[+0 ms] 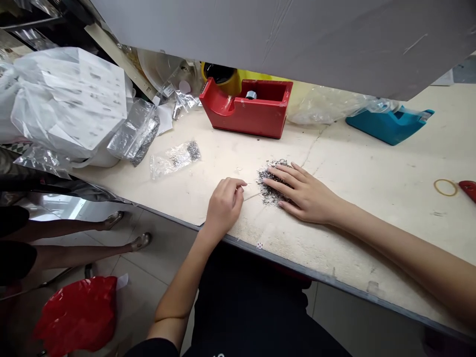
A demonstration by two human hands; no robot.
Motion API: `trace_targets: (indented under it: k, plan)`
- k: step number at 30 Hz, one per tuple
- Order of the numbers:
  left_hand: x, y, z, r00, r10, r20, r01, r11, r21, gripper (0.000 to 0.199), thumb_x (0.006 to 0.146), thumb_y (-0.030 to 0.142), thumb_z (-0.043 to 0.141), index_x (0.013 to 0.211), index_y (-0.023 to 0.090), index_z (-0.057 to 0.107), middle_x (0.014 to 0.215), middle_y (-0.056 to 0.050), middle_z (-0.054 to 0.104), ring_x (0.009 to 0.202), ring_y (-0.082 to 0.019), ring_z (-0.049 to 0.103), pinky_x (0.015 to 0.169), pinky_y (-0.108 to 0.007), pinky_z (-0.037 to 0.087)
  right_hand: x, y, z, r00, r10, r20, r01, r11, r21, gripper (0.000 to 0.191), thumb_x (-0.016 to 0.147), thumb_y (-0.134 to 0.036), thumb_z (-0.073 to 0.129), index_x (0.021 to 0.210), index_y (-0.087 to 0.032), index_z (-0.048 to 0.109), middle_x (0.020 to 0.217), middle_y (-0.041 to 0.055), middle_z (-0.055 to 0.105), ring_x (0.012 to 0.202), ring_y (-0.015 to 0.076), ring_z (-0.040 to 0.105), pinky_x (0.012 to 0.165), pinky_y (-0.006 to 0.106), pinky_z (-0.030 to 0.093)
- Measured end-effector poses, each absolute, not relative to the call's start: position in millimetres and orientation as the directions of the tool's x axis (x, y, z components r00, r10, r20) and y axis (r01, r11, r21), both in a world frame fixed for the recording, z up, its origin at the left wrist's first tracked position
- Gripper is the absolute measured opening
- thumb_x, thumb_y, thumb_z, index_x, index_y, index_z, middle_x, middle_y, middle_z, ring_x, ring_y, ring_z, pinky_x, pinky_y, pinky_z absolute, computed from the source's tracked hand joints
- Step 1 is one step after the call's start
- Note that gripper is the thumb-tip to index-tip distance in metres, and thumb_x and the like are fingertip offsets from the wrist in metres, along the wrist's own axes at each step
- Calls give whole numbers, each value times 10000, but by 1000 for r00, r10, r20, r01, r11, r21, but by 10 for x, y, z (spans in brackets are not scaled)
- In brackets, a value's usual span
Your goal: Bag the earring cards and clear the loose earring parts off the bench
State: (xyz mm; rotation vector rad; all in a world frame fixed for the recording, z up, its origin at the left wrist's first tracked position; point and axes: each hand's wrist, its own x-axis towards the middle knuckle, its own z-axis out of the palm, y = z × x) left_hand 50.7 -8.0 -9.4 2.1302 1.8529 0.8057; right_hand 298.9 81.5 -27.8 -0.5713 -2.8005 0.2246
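My right hand lies palm down with its fingers spread over a pile of small silvery metal pieces. The palm and part of the pile are hidden beneath it. To the left of the pile, my left hand rests near the table's front edge, thumb and fingers curled together. Whether anything tiny sits between those fingertips cannot be made out. Behind it on the table lies a clear zip bag with handwriting and small dark metal pieces in one corner.
A red tape dispenser and a teal tape dispenser stand behind the hands, under a low grey panel. A rubber band lies right. Plastic bags crowd the left; another person's legs show beyond the edge.
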Motion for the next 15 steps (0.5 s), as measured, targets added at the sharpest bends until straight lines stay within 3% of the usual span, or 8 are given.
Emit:
trace_targets:
  k: [3,10,15]
  plan:
    - [465,-198,-90,156,957,243,883,-245,401,183,1006,162,471,1046,178,649,998,-85,682,942,-220,601,818,-349,496,2992,813,-287,-876,420,236,368,899,-237,550,1036,-374,447,1562,-212,442,1661,126,381,1527,324,379,1250,600,333]
    - [469,-515,-157,324,896,303,911,-383,157,351,1000,103,485,1335,136,586,1195,-105,714,1103,-225,618,920,-349,488,3006,796,-304,-858,425,288,373,901,-219,512,1029,-370,459,1510,-201,508,1636,144,412,1496,341,404,1231,599,353]
    - [495,-540,-168,325,895,307,913,-381,144,360,988,91,483,1328,133,593,1197,-112,717,1079,-225,637,898,-353,516,3006,785,-323,-853,431,294,381,900,-213,501,1027,-369,467,1497,-203,523,1620,144,434,1479,338,420,1228,593,357]
